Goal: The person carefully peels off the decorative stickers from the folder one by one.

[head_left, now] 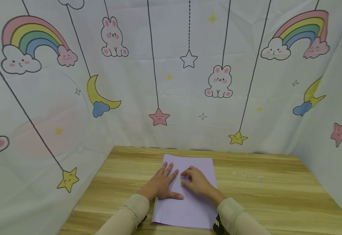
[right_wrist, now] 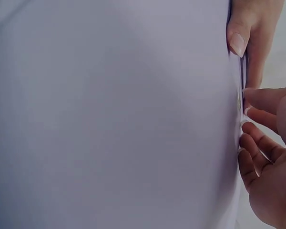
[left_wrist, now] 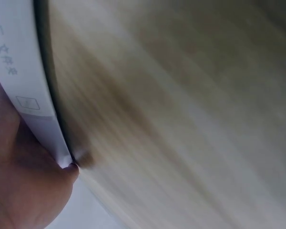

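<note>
where both hands meet over the table [head_left: 270,202], a lilac folder [head_left: 188,212] lies flat near the middle, its long sides running away from the person. on its surface, between the hands, a few tiny yellow bits [head_left: 178,180]; too small to make out their shape.

left hand [head_left: 162,184] spread on the folder's left part, palm down, fingers straight and parted, thumb stretched toward the right. right hand [head_left: 198,182] on the other side of the bits, fingers bent, tips down at the folder; cannot tell whether thumb and fingers pinch anything. hands near each other, apart in the head view.

left wrist view: pale label [left_wrist: 12,62] with printed characters and a small outlined box along the folder's spine, skin of the left hand right beside it.

right of the folder, on wood grain, a loose scatter of tiny pale pieces [head_left: 244,175]. light sleeves [head_left: 241,217] on both arms; black device [head_left: 218,225] by the right cuff.

beyond and at both sides, white cloth [head_left: 185,91] printed with rainbows [head_left: 34,28], rabbits [head_left: 113,40], moons [head_left: 92,91], stars [head_left: 159,117].
</note>
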The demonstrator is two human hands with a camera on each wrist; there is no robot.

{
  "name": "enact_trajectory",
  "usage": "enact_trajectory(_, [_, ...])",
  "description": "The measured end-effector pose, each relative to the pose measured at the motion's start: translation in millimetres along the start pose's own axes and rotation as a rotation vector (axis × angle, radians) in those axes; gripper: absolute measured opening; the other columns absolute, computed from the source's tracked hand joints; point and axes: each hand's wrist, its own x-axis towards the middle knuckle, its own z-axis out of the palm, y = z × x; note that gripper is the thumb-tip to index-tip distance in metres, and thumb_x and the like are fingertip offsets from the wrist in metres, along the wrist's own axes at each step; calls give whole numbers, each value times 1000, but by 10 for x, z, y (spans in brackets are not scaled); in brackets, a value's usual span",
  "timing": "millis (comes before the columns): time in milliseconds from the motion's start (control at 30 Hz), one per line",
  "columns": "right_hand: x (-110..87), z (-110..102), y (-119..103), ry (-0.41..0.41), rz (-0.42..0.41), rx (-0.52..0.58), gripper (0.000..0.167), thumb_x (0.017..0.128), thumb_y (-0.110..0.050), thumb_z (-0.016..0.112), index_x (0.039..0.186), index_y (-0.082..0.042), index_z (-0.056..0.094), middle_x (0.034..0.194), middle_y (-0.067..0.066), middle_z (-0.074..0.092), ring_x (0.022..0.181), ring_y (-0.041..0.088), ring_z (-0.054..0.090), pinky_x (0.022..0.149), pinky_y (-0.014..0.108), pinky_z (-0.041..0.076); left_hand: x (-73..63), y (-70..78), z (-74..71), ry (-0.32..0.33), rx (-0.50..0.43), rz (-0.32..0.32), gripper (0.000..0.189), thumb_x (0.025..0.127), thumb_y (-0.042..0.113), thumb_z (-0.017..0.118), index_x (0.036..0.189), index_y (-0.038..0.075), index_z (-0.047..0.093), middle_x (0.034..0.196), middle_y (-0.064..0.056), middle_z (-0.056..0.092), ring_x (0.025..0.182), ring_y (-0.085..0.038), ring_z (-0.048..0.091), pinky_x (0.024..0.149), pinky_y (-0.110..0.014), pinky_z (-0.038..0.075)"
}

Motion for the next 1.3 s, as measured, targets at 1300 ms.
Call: enact_trajectory(1300, [45, 68, -111, 34, 34, -85, 13, 82, -2, 86, 89, -10, 78, 91, -2, 58, 84, 15, 54, 76, 35, 48, 1, 10, -3, 3, -19, -6, 117, 82, 88, 62, 169, 16, 31, 176, -21, 12, 162, -44, 4, 129, -53, 18])
